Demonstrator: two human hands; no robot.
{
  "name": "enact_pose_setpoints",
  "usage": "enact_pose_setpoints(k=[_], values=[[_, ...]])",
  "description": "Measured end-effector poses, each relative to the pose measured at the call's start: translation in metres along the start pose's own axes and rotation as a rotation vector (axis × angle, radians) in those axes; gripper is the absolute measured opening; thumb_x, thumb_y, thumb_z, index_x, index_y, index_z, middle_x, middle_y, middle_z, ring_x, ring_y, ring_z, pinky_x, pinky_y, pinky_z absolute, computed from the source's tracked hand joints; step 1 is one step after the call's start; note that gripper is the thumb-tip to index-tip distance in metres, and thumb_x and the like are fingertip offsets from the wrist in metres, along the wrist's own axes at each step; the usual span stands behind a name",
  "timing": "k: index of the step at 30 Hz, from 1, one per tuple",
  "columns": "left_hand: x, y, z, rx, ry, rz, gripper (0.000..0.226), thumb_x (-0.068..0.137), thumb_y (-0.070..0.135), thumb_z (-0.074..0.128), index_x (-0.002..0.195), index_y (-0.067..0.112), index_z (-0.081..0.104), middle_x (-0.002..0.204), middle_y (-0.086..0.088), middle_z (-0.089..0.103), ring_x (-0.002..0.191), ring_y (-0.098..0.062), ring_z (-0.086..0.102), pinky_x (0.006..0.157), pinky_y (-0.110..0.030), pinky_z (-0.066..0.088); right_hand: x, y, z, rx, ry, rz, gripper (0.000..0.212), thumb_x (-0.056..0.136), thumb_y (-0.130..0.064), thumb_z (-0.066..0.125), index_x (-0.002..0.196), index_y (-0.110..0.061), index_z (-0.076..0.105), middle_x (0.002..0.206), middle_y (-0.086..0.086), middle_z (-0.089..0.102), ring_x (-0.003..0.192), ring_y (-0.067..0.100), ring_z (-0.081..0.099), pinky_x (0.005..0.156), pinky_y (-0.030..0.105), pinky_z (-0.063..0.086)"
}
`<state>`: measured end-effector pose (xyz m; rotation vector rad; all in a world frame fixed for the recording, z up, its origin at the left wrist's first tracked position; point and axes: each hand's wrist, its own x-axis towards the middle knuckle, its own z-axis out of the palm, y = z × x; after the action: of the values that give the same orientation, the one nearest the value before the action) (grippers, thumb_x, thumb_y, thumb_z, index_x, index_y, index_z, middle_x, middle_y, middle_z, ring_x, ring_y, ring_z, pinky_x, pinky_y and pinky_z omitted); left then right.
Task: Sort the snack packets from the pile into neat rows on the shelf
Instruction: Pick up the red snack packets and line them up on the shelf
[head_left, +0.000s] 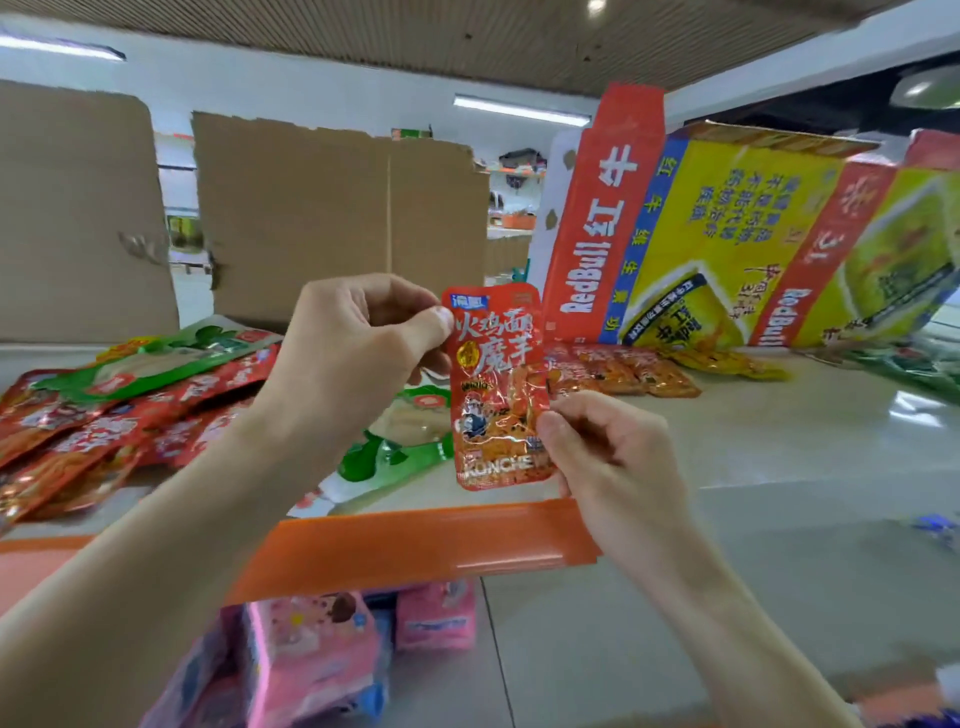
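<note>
I hold a small red snack packet (496, 384) upright above the shelf. My left hand (353, 348) pinches its upper left edge between thumb and fingers. My right hand (608, 452) pinches its lower right edge. On the pale shelf (779, 441), a pile of red packets (104, 431) with green and white packets (156, 358) on top lies at the left. Another green and white packet (400, 441) lies behind the held one. A row of orange-red packets (618, 371) lies flat at the back, right of centre.
Brown cardboard sheets (332, 218) stand at the shelf's back left and centre. A flattened Red Bull carton (727, 239) leans at the back right. The shelf's orange front strip (415, 551) runs below my hands. Pink boxes (317, 660) sit on the level underneath.
</note>
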<state>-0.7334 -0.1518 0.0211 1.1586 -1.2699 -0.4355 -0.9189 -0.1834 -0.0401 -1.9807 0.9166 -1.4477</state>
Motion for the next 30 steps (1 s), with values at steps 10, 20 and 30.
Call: enact_pose_setpoints(k=[10, 20, 30], values=[[0.027, 0.005, 0.102, 0.189, 0.038, -0.016, 0.016, 0.092, 0.019, 0.066, 0.08, 0.01, 0.07, 0.062, 0.005, 0.07, 0.051, -0.003, 0.058, 0.05, -0.016, 0.045, 0.047, 0.047, -0.097, -0.103, -0.144, -0.077, 0.025, 0.09, -0.012, 0.064, 0.065, -0.011, 0.066, 0.057, -0.004, 0.058, 0.052, 0.004, 0.046, 0.05, 0.028, 0.038], [0.089, -0.005, 0.193, 0.478, 0.056, -0.066, 0.02, 0.093, 0.025, 0.067, 0.079, 0.013, 0.073, 0.081, 0.005, 0.072, 0.076, -0.008, 0.066, 0.057, -0.021, 0.049, 0.132, 0.086, -0.159, -0.446, -0.45, 0.044, 0.028, 0.09, -0.015, 0.057, 0.065, -0.009, 0.067, 0.053, -0.01, 0.058, 0.05, 0.003, 0.05, 0.042, 0.014, 0.037], [0.122, -0.056, 0.221, 0.851, -0.017, -0.077, 0.02, 0.088, 0.023, 0.065, 0.079, 0.006, 0.071, 0.076, -0.001, 0.069, 0.071, -0.018, 0.065, 0.061, -0.033, 0.058, 0.178, 0.133, -0.147, -0.617, -0.614, 0.124, 0.02, 0.08, -0.017, 0.059, 0.061, -0.011, 0.053, 0.062, 0.006, 0.049, 0.063, 0.023, 0.045, 0.056, 0.03, 0.032]])
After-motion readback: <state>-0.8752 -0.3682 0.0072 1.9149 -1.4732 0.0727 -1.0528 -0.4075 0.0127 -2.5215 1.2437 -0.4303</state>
